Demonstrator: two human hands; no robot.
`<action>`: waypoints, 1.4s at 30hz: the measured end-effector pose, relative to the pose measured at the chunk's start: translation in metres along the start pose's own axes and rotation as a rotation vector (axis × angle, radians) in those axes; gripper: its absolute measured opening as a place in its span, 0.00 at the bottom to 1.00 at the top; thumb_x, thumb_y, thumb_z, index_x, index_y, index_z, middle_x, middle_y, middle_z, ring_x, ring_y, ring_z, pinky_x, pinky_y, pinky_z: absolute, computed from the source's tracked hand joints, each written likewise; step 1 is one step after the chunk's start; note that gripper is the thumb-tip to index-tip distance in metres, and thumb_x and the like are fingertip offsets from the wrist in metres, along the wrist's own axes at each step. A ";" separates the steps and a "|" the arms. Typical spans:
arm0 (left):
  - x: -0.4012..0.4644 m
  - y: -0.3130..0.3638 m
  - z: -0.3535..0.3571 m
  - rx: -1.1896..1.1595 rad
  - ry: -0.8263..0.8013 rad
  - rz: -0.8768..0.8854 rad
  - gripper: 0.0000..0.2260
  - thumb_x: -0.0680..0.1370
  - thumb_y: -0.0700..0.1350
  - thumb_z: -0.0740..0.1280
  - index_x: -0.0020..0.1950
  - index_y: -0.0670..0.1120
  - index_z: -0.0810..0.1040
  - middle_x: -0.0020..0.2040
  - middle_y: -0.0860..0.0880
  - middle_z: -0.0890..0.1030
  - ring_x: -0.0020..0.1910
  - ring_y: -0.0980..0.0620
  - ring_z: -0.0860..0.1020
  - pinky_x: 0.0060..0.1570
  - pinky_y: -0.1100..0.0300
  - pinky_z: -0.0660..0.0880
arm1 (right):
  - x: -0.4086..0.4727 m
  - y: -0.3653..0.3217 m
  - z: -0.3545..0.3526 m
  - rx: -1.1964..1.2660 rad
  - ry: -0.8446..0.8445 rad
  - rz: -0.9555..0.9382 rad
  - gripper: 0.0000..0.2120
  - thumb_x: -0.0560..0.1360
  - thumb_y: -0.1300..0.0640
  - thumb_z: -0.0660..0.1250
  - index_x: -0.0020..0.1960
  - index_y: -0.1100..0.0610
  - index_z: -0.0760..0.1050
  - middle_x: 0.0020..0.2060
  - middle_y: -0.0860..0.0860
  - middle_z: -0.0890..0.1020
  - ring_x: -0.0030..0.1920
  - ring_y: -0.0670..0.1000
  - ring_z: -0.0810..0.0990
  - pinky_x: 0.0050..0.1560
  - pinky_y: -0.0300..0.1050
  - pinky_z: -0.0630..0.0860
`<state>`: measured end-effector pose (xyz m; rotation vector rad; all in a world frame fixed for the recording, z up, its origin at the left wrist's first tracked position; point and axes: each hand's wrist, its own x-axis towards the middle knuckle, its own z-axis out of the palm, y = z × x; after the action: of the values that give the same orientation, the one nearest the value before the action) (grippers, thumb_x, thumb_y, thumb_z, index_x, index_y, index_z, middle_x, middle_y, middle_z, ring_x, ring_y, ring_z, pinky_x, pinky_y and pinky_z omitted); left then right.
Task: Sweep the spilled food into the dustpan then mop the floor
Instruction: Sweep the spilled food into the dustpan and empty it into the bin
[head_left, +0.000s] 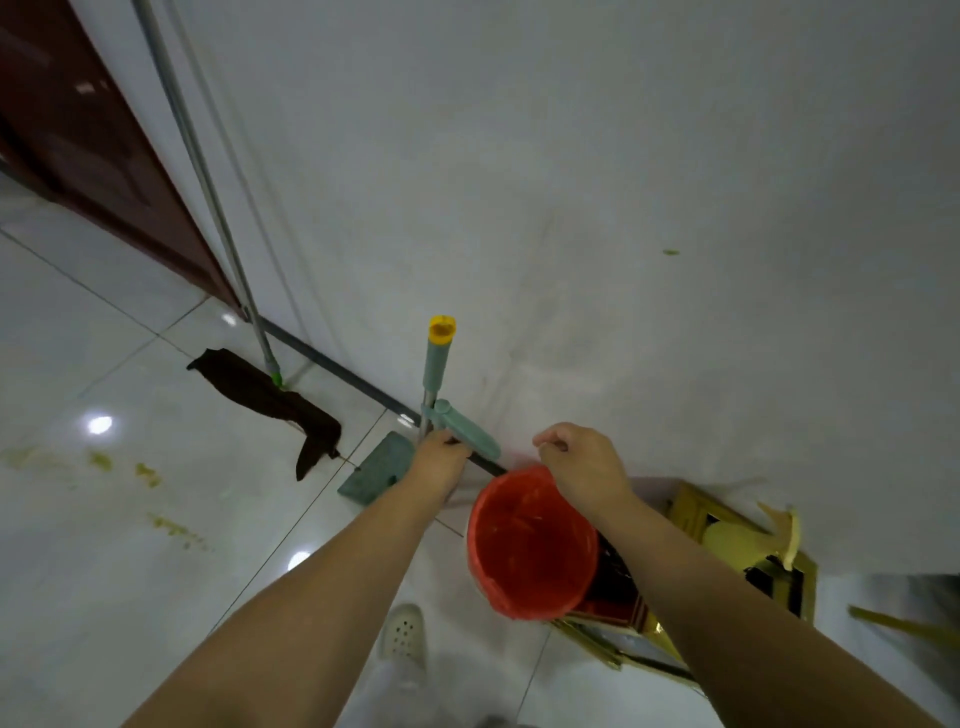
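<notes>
While my left hand curls round the metal shaft of the dustpan by the wall, my right hand hovers loosely curled over the red bin, holding nothing. Pan looks light, stiff plastic; best held high on the teal handle. Mop leans just left; green spill smears remain.

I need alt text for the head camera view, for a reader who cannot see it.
Seen from above, the left hand grips the teal broom-and-dustpan set standing against a white wall, beside a red bin. The right hand hovers curled above the bin; a mop and food smears lie left.
</notes>
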<state>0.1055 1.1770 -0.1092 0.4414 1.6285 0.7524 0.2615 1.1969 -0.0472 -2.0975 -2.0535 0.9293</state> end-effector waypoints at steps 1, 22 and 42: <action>0.010 0.001 0.002 -0.071 -0.015 -0.063 0.13 0.78 0.36 0.62 0.63 0.35 0.74 0.54 0.35 0.78 0.54 0.41 0.77 0.57 0.50 0.74 | 0.007 -0.001 0.002 0.017 -0.002 0.007 0.12 0.78 0.57 0.61 0.56 0.53 0.81 0.54 0.51 0.82 0.54 0.52 0.79 0.54 0.43 0.74; 0.003 -0.043 -0.021 -0.541 0.247 -0.204 0.13 0.77 0.52 0.68 0.50 0.42 0.76 0.41 0.44 0.80 0.37 0.48 0.78 0.35 0.57 0.76 | 0.058 -0.032 -0.001 0.211 -0.220 -0.189 0.10 0.77 0.62 0.62 0.52 0.58 0.82 0.42 0.50 0.81 0.46 0.49 0.79 0.47 0.37 0.71; -0.119 -0.122 -0.041 -0.445 0.581 -0.018 0.21 0.80 0.60 0.57 0.36 0.45 0.71 0.30 0.48 0.71 0.27 0.52 0.68 0.26 0.62 0.64 | -0.054 -0.155 0.069 0.129 -1.185 0.140 0.25 0.76 0.43 0.62 0.57 0.66 0.73 0.32 0.58 0.82 0.22 0.49 0.78 0.22 0.35 0.74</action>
<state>0.1047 1.0019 -0.1047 -0.1301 1.9132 1.2731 0.0966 1.1388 -0.0148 -1.7507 -2.0282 2.6982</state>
